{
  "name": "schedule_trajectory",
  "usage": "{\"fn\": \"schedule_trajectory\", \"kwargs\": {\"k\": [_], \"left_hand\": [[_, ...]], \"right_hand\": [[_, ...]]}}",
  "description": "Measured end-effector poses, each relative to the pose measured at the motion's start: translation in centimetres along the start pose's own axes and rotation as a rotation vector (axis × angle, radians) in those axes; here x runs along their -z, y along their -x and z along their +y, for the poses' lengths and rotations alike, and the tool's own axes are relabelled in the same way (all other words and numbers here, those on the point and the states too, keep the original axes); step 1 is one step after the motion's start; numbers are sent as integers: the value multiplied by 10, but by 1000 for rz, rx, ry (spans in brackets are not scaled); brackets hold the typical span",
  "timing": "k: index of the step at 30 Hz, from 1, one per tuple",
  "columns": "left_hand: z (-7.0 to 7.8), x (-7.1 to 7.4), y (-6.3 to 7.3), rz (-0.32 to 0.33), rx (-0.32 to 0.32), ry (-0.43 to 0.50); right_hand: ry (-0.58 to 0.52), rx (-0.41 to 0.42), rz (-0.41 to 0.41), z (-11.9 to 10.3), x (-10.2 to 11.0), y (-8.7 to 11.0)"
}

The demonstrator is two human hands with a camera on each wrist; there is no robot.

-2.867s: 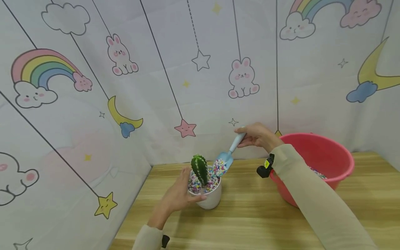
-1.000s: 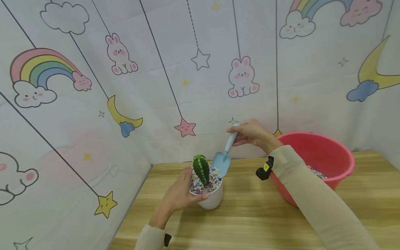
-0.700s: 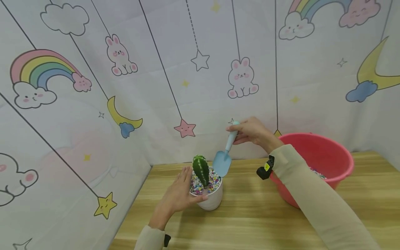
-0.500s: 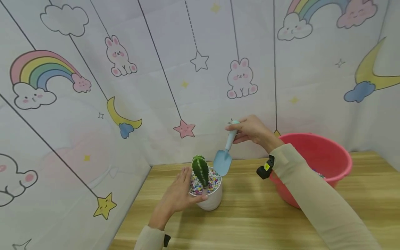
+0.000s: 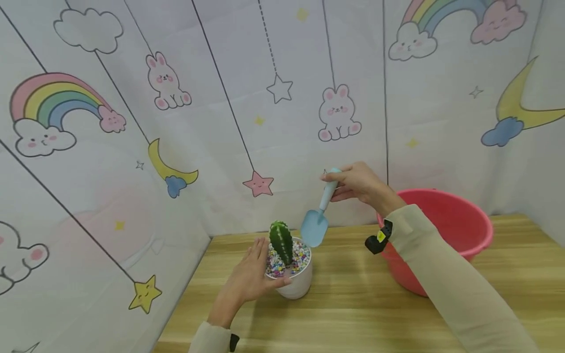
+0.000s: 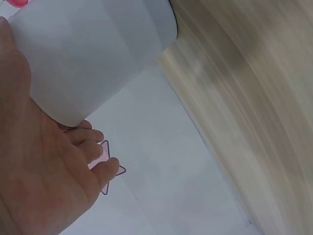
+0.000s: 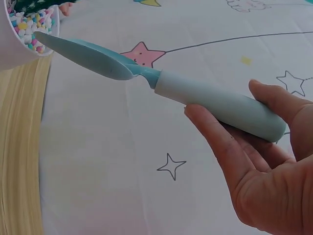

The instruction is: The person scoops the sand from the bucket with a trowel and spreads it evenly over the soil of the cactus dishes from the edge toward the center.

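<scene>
A small green cactus (image 5: 280, 242) stands in a white plant pot (image 5: 296, 287), among multicoloured pebble-like beads (image 5: 302, 256) that fill the pot. My left hand (image 5: 246, 274) holds the pot at its left side, thumb across the front near the rim and fingers along the far left. Its palm lies against the pot wall (image 6: 98, 49) in the left wrist view. My right hand (image 5: 361, 184) grips the pale handle of a light blue hand trowel (image 7: 210, 104), blade pointing down. The bare trowel blade (image 5: 314, 228) hangs over the pot's right rim.
A red plastic basin (image 5: 477, 247) sits on the wooden table (image 5: 344, 318) to the right, partly hidden behind my right forearm. A white cloth backdrop (image 5: 238, 122) with cartoon prints rises right behind the table's back edge.
The beads on the trowel blade have gone into the pot, and the blade is now bare. My right hand has risen slightly with the trowel. The left hand keeps its hold on the pot.
</scene>
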State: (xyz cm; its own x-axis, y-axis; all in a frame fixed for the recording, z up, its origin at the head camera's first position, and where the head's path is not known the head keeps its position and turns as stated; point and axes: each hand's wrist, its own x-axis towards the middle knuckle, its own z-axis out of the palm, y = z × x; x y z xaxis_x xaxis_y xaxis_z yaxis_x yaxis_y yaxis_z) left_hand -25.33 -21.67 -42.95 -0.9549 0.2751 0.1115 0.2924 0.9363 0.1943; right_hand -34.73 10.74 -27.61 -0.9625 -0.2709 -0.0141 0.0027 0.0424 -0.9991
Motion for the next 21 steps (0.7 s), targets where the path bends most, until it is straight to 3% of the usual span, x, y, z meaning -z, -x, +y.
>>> {"fn": "schedule_trajectory", "kwargs": {"k": [9, 13, 16, 18, 21], "left_hand": [[3, -2, 2, 9, 16, 11], [4, 5, 7, 51, 16, 103], [8, 22, 14, 168, 31, 192], [13, 36, 20, 297, 16, 232], [26, 57, 27, 528, -100, 269]], "right_hand": [[-47, 17, 16, -13, 19, 16], [-77, 42, -12, -18, 33, 26], [-94, 66, -20, -23, 45, 35], [-90, 76, -10, -26, 53, 41], [-75, 95, 22, -30, 65, 49]]}}
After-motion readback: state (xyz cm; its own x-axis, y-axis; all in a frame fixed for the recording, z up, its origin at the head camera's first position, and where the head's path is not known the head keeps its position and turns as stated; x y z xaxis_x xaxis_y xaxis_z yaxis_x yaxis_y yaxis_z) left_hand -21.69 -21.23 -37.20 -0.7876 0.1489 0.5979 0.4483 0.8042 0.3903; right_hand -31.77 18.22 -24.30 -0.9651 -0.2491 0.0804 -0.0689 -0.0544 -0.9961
